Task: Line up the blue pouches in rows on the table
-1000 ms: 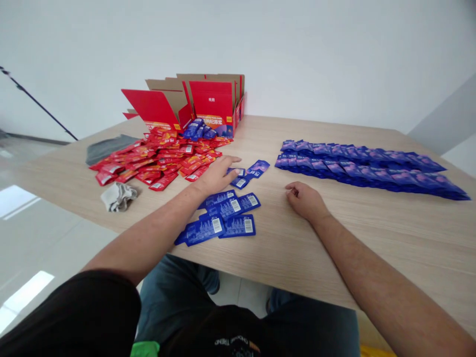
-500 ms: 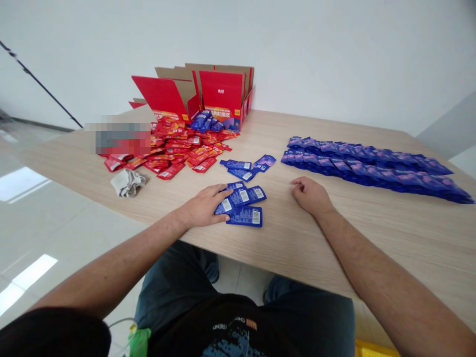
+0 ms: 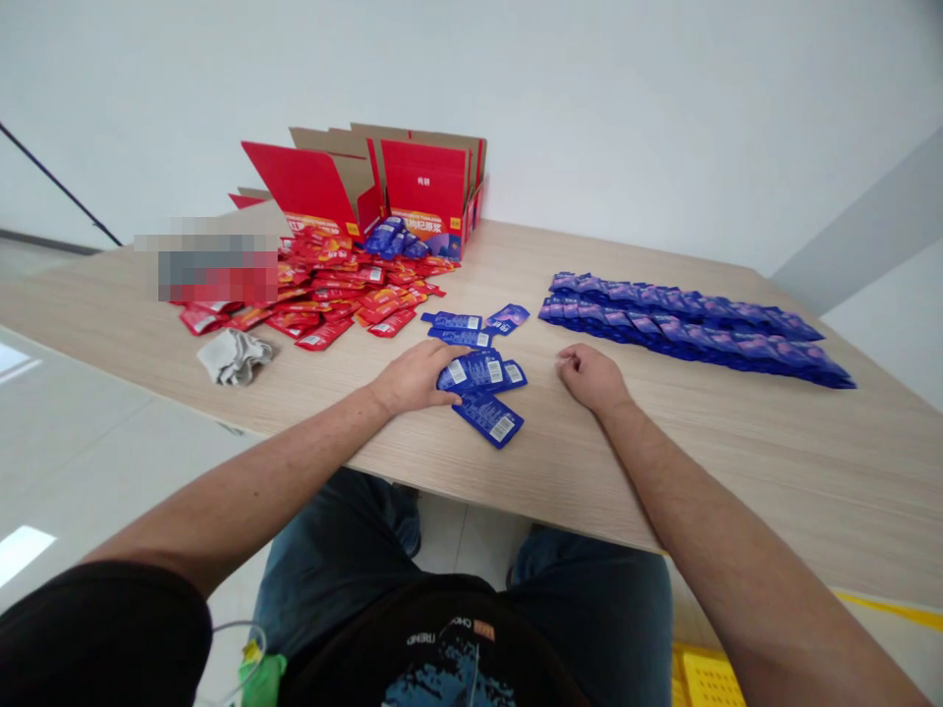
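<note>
My left hand (image 3: 416,378) is closed around the left end of a few overlapping blue sachets (image 3: 475,371), thumb at the near side and fingers at the far side. Just below them another blue sachet (image 3: 490,419) lies slanted on the table, barcode up, close to my thumb. Beyond the hand lie loose blue sachets (image 3: 457,322), one showing its purple printed front (image 3: 507,317). My right hand (image 3: 593,375) rests on the table to the right with its fingers curled in; I see nothing held in it.
Two long rows of overlapping blue sachets (image 3: 685,329) lie at the right. A heap of red sachets (image 3: 324,295) with several blue ones (image 3: 398,239) on top lies left, before open red cartons (image 3: 423,177). A crumpled grey-white cloth (image 3: 234,356) sits near the table's left edge.
My left hand has closed on the blue sachets and bunched them together, shifting slightly away from me. The nearest sachet has turned to a slant. My right hand stays curled. The view has shifted.
</note>
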A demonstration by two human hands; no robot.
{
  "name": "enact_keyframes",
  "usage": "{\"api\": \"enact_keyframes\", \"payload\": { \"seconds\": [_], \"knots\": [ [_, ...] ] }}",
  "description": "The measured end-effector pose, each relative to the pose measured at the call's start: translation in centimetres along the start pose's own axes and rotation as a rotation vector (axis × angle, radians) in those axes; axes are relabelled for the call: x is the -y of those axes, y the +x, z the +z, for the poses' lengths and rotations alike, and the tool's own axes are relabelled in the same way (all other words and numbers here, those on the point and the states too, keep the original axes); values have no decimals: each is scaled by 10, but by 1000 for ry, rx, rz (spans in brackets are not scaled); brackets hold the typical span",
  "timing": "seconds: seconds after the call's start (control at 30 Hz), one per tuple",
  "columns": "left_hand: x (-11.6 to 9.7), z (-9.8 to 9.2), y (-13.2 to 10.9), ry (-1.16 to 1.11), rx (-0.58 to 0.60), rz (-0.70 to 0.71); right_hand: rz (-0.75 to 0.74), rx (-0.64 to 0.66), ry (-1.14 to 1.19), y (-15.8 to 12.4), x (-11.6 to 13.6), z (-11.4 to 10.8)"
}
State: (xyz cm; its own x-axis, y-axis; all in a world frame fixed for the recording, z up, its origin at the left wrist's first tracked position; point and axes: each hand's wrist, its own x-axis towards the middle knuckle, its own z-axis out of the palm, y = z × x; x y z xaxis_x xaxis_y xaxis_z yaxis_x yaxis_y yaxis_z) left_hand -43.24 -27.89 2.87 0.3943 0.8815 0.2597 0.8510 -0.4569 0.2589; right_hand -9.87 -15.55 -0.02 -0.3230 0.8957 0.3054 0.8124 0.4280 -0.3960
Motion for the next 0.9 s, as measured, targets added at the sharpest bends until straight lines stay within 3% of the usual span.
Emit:
{"api": "enact_keyframes", "payload": {
  "seconds": [0.37,0.6,0.73,0.9],
  "knots": [
    [7,-7,4,-319,30,-348,12,-17,35,0,-2,1],
    [11,-8,7,-431,-53,-365,-16,-12,59,0,-4,-1],
    [7,-5,7,-450,-70,-363,-222,-48,82,-4,9,-6],
    [3,-3,10,-571,-97,-438,-548,55,142,-15,65,-3]
  ]
}}
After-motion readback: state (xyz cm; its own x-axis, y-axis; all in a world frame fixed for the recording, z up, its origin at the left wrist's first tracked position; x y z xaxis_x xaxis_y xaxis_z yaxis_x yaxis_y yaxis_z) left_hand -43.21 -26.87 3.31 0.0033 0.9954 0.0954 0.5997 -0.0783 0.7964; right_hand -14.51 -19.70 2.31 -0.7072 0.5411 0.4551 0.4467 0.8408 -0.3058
